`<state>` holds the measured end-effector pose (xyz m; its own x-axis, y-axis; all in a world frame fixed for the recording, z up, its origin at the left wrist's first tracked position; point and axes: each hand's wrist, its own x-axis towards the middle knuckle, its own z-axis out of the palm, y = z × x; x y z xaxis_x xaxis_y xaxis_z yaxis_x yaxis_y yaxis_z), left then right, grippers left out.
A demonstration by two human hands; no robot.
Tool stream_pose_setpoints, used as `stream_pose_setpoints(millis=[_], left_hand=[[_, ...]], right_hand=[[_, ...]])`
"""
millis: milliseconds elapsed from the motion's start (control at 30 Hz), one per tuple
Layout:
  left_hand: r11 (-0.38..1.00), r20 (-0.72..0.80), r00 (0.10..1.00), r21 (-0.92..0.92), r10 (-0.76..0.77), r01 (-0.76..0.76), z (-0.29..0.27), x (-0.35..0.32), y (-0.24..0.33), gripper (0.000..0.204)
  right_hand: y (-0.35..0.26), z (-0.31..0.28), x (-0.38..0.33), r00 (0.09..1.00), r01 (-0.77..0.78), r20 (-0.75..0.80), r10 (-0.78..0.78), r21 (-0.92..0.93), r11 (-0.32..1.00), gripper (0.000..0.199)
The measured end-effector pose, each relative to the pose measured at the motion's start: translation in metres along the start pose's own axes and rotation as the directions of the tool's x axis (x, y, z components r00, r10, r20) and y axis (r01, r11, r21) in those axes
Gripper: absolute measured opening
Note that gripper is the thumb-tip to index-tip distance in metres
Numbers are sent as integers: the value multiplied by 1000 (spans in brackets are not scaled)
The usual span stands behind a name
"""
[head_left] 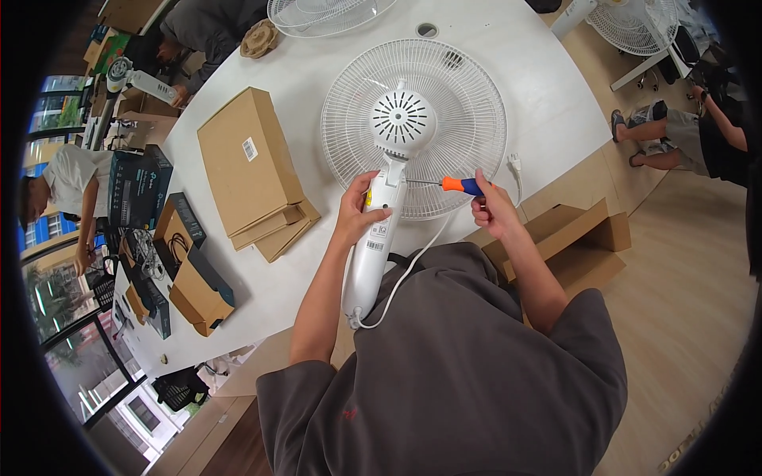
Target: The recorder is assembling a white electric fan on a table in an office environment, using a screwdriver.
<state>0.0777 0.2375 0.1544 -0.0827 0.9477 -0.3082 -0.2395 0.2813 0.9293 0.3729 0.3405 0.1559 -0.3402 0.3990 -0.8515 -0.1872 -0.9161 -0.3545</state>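
Fan, white, lies face down on the white worktop, its round wire grille flat on the surface and its neck running toward me at 6 o'clock, past the near edge and over my lap. My left hand is wrapped around the neck just below the motor housing, fingers curled shut on it. My right hand pinches the orange and blue handle of a screwdriver, whose thin shaft reaches across to 9 o'clock and meets the neck at the joint. I judge the fan light but awkward: the plastic neck is stiff and smooth, a fair place to grip, while the thin grille wires would likely bend if squeezed. Its power cord trails loose from the neck's end and could snag. At 9 o'clock flat cardboard boxes sit near the grille; at 12 o'clock another grille lies well apart. Open room lies at 2 o'clock, up to the curved edge.
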Motion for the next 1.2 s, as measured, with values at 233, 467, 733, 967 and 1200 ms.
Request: stream_pose_setpoints(millis=[233, 467, 733, 967, 1200], left_hand=[[1000, 15, 1000, 6, 3, -3, 0, 5, 2, 75], [1000, 9, 1000, 18, -10, 9, 1, 5, 7, 74], [1000, 6, 1000, 24, -1, 1, 5, 3, 8, 74], [1000, 4, 1000, 10, -20, 20, 7, 9, 10, 74], [1000, 30, 999, -6, 19, -19, 5, 13, 10, 73]], right_hand=[[8, -8, 12, 900, 431, 186, -394, -249, 867, 28], [2, -5, 4, 859, 511, 228, -459, -439, 739, 29], [9, -17, 12, 874, 486, 291, -389, -532, 694, 29], [18, -11, 27, 621, 763, 253, -742, -413, 498, 34], [-11, 4, 1, 956, 269, 39, -290, -512, 816, 42]])
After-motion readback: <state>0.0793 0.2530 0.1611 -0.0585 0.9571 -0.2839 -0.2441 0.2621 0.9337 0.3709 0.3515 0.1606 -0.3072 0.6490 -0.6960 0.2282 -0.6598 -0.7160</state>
